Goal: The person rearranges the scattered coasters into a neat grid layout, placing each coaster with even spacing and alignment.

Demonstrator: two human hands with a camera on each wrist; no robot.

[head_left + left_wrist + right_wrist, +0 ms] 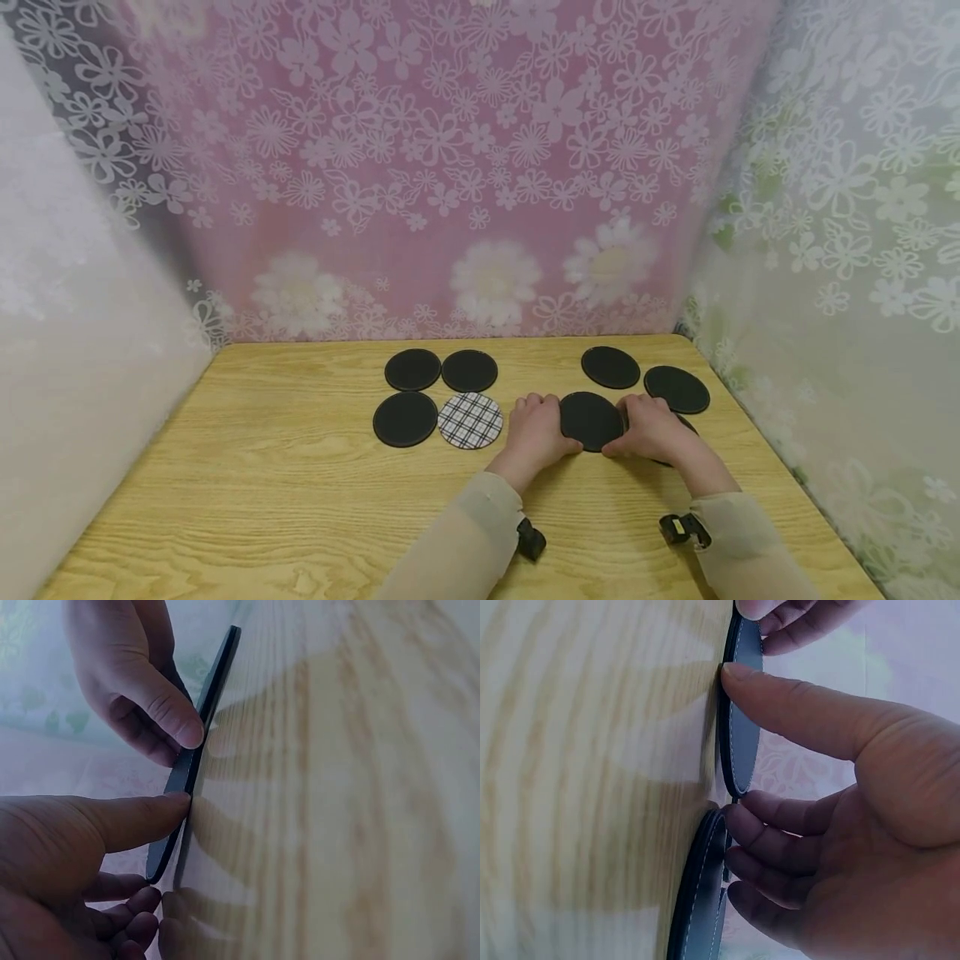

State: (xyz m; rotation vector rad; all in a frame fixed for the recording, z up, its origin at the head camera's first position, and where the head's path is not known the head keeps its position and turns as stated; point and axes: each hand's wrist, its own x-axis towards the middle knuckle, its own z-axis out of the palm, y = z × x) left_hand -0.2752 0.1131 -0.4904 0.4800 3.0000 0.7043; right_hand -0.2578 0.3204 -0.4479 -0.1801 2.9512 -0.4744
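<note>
A round black coaster (pixel 592 422) lies between my two hands at the right of the table. My left hand (pixel 534 435) grips its left edge, thumb at the near rim and fingers along the side. On the opposite edge my right hand (pixel 652 428) holds it the same way. Seen edge-on in the left wrist view, the coaster (pixel 217 679) is thin, with both thumbs on its near rim. White stitching runs round the coaster (pixel 744 724) in the right wrist view. Another black coaster (pixel 697 896) sits close under the right fingers, mostly hidden by that hand in the head view.
Left of my hands, a black-and-white plaid coaster (pixel 470 421) joins several black coasters (pixel 405 419) in a two-by-two block. Two more black coasters (pixel 611 367) lie at the back right. Floral curtains (pixel 480 167) enclose the wooden table (pixel 262 467) at the back and sides.
</note>
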